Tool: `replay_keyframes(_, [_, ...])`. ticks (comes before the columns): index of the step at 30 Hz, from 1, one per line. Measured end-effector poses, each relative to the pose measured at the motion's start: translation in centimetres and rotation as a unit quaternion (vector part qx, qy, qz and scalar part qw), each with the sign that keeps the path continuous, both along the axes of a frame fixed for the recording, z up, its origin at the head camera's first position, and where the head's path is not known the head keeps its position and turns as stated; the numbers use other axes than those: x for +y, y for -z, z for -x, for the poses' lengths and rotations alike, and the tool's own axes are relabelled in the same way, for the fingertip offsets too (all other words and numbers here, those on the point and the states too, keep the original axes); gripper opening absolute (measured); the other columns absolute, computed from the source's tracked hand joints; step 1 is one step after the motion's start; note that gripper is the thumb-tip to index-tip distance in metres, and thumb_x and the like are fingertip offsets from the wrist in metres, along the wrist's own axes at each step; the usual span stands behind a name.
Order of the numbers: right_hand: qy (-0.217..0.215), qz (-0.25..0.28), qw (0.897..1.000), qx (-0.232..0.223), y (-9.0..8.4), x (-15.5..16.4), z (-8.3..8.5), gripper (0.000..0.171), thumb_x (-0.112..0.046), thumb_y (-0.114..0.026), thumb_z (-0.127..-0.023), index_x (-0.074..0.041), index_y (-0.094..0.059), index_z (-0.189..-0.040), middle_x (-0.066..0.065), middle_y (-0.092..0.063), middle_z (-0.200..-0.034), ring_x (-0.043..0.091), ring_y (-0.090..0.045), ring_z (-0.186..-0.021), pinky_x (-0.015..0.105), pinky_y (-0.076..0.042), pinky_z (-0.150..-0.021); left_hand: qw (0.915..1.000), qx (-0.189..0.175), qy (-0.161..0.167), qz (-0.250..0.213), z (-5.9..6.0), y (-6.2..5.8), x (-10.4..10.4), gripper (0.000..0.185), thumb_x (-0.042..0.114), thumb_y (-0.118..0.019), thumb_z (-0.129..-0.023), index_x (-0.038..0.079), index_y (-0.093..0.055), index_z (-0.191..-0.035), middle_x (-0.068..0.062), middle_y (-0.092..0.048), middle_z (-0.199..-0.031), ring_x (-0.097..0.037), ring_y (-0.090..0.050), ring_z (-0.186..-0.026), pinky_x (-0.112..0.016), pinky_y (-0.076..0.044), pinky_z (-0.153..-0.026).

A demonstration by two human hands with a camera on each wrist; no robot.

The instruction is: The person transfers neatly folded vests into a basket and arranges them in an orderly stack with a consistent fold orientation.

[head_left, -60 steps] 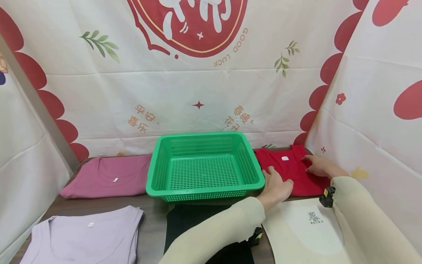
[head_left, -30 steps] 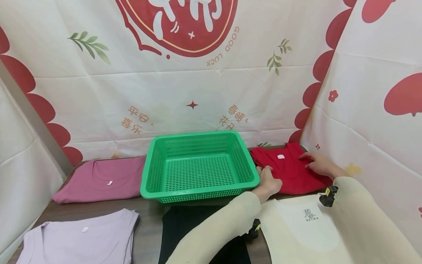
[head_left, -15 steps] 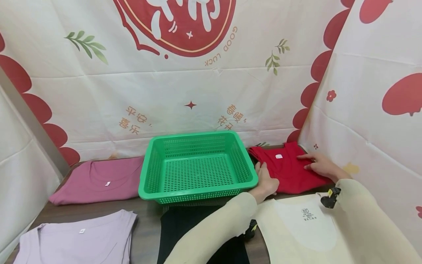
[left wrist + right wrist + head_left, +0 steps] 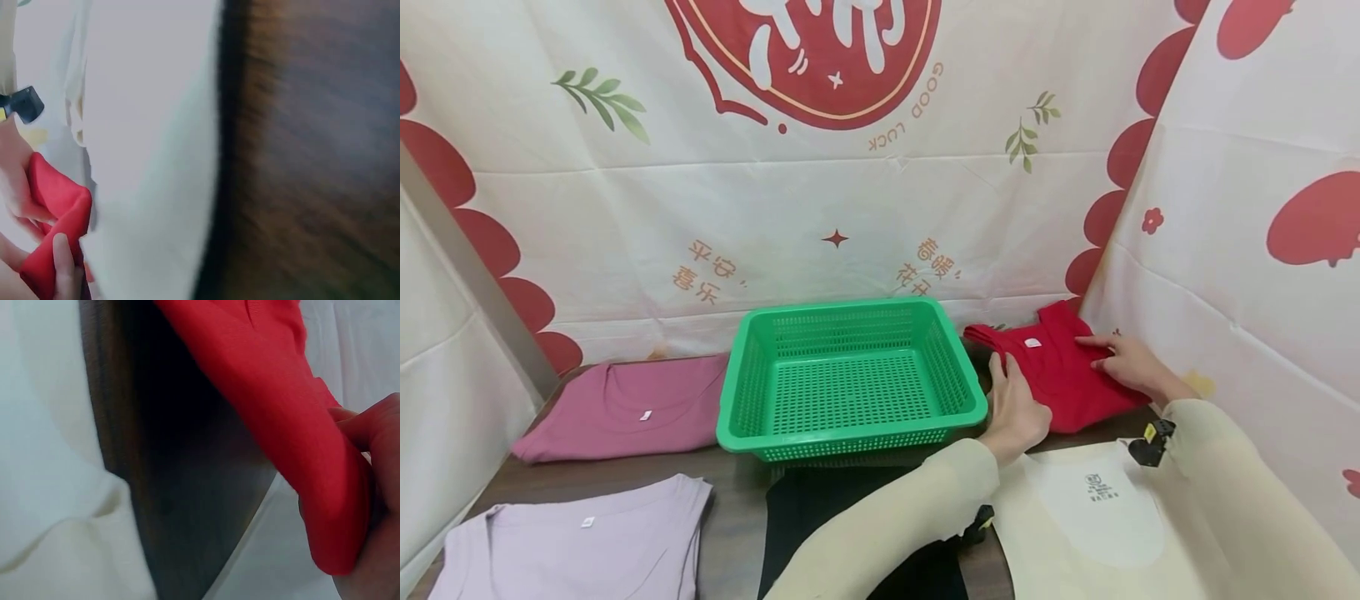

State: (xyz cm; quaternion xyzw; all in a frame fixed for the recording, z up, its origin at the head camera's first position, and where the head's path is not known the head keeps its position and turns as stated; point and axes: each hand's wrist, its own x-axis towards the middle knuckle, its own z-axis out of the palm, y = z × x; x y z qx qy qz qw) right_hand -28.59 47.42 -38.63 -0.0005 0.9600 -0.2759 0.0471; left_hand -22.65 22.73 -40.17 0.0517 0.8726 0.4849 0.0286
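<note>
Now both hands tilt red shirt collar-up.

The folded black cloth garment near the left hand is partly hidden by that arm's sleeve and cut off by the bottom edge. The left wrist view is blurred, and the picture's edge crops the right hand in the right wrist view.

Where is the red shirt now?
In the head view, the red shirt is at the table's far right, beside the green basket, held by both hands.
</note>
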Motion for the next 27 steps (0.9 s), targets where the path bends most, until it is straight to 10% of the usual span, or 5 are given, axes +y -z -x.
replay_keyframes(18, [-0.012, 0.008, 0.999, 0.040, -4.0, -1.8, 0.0, 0.077, -0.015, -0.072, -0.092, -0.005, -0.036, -0.159, 0.034, -0.037, -0.150, 0.046, -0.048, -0.119, 0.038, -0.061, -0.078, 0.9907, 0.111, 0.049, 0.061, -1.0, -5.6, -2.6, 0.112, 0.018, -0.089, -0.073, 0.023, -0.026, -0.165, 0.011, -0.019, -0.170, -0.014, -0.066, -0.090, -0.022, -0.058, -0.073])
replay_keyframes(27, [-0.023, 0.017, 0.997, 0.077, -5.8, -3.2, -0.1, 0.074, -0.016, -0.070, -0.095, -0.007, -0.036, -0.160, 0.034, -0.034, -0.154, 0.048, -0.045, -0.123, 0.032, -0.058, -0.076, 0.9846, 0.125, 0.112, 0.050, 0.0, -8.0, -6.3, 0.104, 0.014, -0.082, -0.081, 0.024, -0.023, -0.166, 0.012, -0.015, -0.172, -0.011, -0.066, -0.106, -0.016, -0.056, -0.069])
